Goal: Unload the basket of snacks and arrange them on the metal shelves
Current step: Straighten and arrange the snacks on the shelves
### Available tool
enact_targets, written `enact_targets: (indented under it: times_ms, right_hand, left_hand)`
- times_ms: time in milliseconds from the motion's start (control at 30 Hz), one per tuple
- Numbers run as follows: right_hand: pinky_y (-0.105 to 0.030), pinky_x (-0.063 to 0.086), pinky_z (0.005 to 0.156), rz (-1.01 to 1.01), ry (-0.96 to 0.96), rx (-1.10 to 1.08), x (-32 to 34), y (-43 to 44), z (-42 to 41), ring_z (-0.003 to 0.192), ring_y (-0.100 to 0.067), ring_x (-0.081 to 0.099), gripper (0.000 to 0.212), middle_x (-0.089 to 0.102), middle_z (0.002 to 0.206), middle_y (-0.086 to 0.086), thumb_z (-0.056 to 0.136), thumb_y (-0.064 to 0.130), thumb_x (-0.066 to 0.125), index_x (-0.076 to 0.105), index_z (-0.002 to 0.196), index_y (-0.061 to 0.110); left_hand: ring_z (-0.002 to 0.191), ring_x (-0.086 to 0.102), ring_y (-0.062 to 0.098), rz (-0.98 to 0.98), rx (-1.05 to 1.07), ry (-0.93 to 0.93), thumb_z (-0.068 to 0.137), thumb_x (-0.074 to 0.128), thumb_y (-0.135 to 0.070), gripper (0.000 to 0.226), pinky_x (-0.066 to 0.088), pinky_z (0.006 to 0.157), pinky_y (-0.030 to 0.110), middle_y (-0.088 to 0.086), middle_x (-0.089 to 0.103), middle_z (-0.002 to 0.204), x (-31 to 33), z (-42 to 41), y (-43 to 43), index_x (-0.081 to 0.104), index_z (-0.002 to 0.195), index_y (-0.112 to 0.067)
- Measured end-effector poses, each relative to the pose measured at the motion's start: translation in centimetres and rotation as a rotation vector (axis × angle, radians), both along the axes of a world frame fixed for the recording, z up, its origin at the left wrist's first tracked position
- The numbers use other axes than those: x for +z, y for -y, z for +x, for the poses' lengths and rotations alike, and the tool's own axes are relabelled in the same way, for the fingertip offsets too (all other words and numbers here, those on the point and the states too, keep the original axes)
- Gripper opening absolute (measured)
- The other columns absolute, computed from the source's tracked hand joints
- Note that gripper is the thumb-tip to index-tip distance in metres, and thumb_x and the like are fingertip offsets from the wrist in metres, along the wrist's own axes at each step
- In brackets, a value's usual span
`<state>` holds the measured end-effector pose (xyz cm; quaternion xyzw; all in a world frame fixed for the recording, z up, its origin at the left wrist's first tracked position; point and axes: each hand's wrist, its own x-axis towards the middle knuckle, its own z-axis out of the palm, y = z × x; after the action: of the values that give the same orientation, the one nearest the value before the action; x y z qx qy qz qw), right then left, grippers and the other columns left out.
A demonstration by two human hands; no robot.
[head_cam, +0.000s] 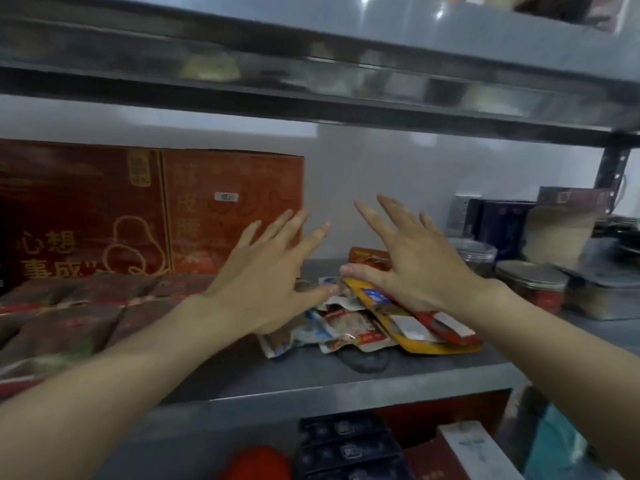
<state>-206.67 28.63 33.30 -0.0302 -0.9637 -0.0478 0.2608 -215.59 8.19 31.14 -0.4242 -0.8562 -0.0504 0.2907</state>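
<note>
both hands, left hand [263,289] and right hand [412,271], fingers spread and holding nothing, hover over the snack packets [367,323], probably to flatten the pile on the metal shelf [311,386]

A pale grey wall [381,174] behind, with light glare on steel overhead.

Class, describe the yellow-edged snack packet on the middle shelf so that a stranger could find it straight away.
Start at the metal shelf with the big red cartons at the back. In its middle lies a loose heap of snack packets under the right hand. The yellow-edged packet lies on the heap's right side, the only one with a bright yellow border.
</note>
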Motion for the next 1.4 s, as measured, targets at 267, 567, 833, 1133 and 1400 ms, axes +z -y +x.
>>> enact_targets:
  times_ms: [267,567,833,1133,1400]
  right_hand:
    - [-0.047,0.022,0.117,-0.127,0.011,0.055,1.5,-4.5,-3.2,0.151,-0.027,0.015,0.091,0.007,0.166,-0.006,0.084,0.078,0.040,-0.003,0.156,0.040]
    - [-0.032,0.028,0.115,-0.613,0.101,-0.029,0.7,-7.3,-10.1,0.146,-0.026,0.029,0.090,0.026,0.162,-0.006,0.089,0.059,0.059,0.014,0.158,0.022]
    - [-0.027,0.042,0.093,-0.784,0.269,-0.354,-1.3,-10.4,-13.7,0.128,-0.031,0.050,0.081,0.048,0.146,-0.015,0.086,0.054,0.067,0.041,0.143,0.003]
    - [-0.046,0.057,0.090,-1.164,0.095,-0.344,-3.4,-11.7,-15.5,0.107,-0.032,0.064,0.069,0.063,0.113,-0.012,0.060,0.035,0.094,0.053,0.105,0.001]
    - [-0.038,0.043,0.109,-1.228,-0.232,-0.156,-2.4,-11.2,-14.7,0.126,-0.026,0.054,0.112,0.060,0.131,-0.006,0.059,0.015,0.095,0.028,0.148,0.020]
  left_hand:
    - [0.149,0.010,0.021,-0.061,0.028,0.056,0.087,0.028,-0.077,0.083,0.018,0.116,0.042,0.000,-0.008,0.164,1.2,-1.5,-6.0,-0.012,0.151,-0.043]
    - [0.140,0.036,0.027,0.166,0.016,0.571,0.088,0.047,-0.067,0.078,0.034,0.111,0.035,0.005,0.029,0.158,1.1,-9.2,-12.3,0.010,0.153,-0.042]
    - [0.109,0.059,0.027,0.463,0.015,1.185,0.093,0.055,-0.051,0.060,0.049,0.062,0.023,0.009,0.050,0.139,-0.7,-13.1,-17.4,0.038,0.145,-0.028]
    - [0.100,0.067,0.029,0.704,-0.074,1.470,0.077,0.080,-0.007,0.065,0.057,0.086,0.042,0.016,0.066,0.117,-3.1,-14.8,-19.0,0.052,0.134,-0.021]
    - [0.089,0.060,0.011,0.811,-0.165,1.133,0.072,0.082,0.002,0.099,0.051,0.069,0.023,-0.001,0.060,0.100,-2.1,-14.4,-17.6,0.029,0.146,-0.038]
